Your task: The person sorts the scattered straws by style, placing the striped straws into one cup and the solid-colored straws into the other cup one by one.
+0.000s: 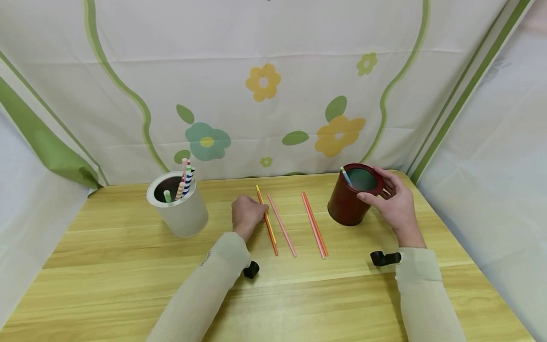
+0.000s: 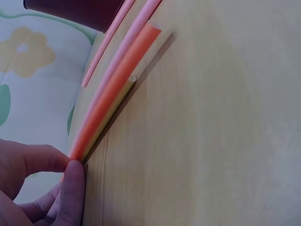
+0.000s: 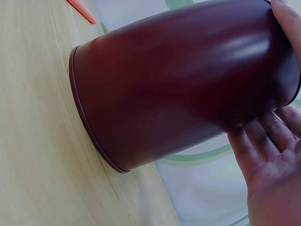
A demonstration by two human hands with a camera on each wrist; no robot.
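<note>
My left hand (image 1: 249, 213) pinches an orange drinking straw (image 2: 117, 80) between thumb and finger, just off the tabletop. A yellow straw (image 2: 113, 104) lies close along its underside; whether the fingertips grip that one too, I cannot tell. To the right are a single pink straw (image 1: 282, 225) and a side-by-side pair, one pink, one orange (image 1: 317, 225). My right hand (image 1: 395, 204) holds a dark red can (image 1: 347, 204) near its rim, thumb in front and fingers along the right side. A blue straw with a pale tip (image 1: 346, 176) leans inside the can, which stands on the table.
On the left a white can (image 1: 188, 221) holds several straws, some striped (image 1: 186, 183). A floral curtain (image 1: 265, 38) hangs behind the wooden table (image 1: 299, 304), with white cloth on both sides. A small black camera (image 1: 252, 270) sits at each wrist.
</note>
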